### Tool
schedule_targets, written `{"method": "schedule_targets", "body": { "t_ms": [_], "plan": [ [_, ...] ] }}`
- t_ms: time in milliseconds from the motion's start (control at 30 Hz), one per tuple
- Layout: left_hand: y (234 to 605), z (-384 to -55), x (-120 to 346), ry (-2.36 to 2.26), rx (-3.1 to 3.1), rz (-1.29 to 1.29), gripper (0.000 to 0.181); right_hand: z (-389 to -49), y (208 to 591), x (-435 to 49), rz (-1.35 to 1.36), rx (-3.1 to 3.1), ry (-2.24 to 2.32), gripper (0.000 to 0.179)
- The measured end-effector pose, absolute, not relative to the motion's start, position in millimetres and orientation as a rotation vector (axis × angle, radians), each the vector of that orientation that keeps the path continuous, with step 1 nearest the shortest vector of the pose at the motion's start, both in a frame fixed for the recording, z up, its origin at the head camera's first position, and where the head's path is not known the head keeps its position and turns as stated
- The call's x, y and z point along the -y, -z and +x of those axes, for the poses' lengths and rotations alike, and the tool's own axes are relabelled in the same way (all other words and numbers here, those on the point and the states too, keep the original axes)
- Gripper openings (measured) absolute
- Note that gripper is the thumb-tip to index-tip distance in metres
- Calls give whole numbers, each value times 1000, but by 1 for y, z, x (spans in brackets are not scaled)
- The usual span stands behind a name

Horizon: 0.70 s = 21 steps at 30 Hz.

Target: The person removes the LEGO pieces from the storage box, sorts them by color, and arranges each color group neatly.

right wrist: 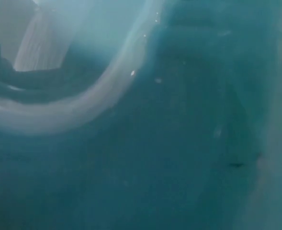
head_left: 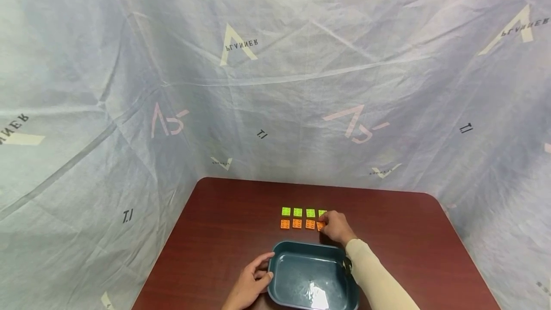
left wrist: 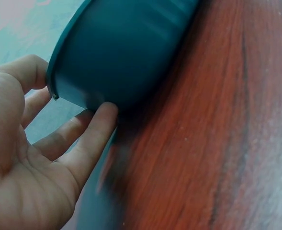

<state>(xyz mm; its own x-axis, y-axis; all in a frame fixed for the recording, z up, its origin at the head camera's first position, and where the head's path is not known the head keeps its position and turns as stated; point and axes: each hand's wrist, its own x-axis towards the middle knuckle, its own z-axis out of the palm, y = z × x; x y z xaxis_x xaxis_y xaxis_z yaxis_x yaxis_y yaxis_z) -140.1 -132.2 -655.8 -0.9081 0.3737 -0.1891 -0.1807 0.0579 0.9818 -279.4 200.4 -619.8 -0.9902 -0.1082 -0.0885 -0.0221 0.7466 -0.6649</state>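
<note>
A dark blue plastic tray (head_left: 310,262) sits near the front of the table. My left hand (head_left: 254,279) holds its left rim, with thumb and fingers on the wall; the left wrist view shows this hand (left wrist: 40,148) against the tray's outer side (left wrist: 117,52). Beyond the tray, my right hand (head_left: 337,226) pinches the rightmost orange building block (head_left: 320,226) at the end of a row. Just behind, a lime green block (head_left: 322,212) is partly covered by the fingers. The right wrist view shows only the tray's blurred surface (right wrist: 169,158), no hand.
Several lime green blocks (head_left: 297,212) stand in a row behind several orange blocks (head_left: 297,224). All lie on a reddish-brown wooden table (head_left: 215,233). Pale printed cloth (head_left: 275,85) hangs behind and at both sides. The right sleeve (head_left: 379,274) passes over the tray's right edge.
</note>
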Motion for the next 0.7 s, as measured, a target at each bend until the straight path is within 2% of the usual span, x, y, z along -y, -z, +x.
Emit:
{"method": "schedule_targets", "body": {
  "t_ms": [500, 700],
  "plan": [
    [651, -132, 132, -1907, -1924, 187, 53, -275, 616, -206, -82, -2864, 1051, 23],
    [650, -135, 130, -1878, -1990, 207, 51, -275, 601, -212, -39, -2882, 1094, 27]
  ]
}}
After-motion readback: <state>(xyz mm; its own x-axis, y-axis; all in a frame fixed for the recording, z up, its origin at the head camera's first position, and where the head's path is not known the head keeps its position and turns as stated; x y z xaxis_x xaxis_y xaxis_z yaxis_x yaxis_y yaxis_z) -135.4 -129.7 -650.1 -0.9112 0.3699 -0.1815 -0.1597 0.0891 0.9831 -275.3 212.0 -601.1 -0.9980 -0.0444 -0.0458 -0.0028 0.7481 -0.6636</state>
